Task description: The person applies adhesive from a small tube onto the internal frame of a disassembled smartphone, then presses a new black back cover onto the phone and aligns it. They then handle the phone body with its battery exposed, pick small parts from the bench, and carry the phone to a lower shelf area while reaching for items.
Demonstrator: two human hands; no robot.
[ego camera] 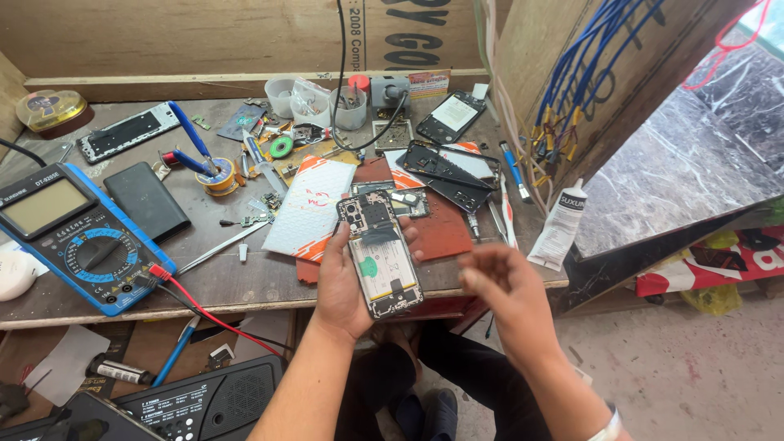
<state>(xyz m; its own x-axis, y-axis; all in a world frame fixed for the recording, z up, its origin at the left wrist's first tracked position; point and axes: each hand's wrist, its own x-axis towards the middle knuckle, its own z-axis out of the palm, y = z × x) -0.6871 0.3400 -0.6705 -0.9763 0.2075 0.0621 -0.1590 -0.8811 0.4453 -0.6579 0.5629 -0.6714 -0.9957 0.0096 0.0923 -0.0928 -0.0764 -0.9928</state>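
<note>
1. Both forearms rise from the bottom edge, above the person's dark trousers and shoes.
2. Left hand (341, 282) is raised palm up, its grip wrapped around an opened phone (380, 255) with thumb on one long edge and fingertips on the other.
3. That phone is held just above the near edge of the counter (245, 282), back cover off, showing a pale battery with a green patch, dark boards at both ends and camera modules at the far end.
4. Right hand (502, 282) hovers just beside the phone, blurred, fingers loosely curled; whether its grip holds anything I cannot tell.
5. Beyond the phone lie a red mat (445, 229) and a white padded envelope (310, 208).
6. Left on the counter sits a blue multimeter (77, 237) with red and black leads, with a black slab (147, 200) beside it.
7. Farther back lie a black phone frame (449, 173), blue-handled pliers (192, 143), small white cups (310, 102), and a white glue tube (559, 224) at the right edge.
</note>
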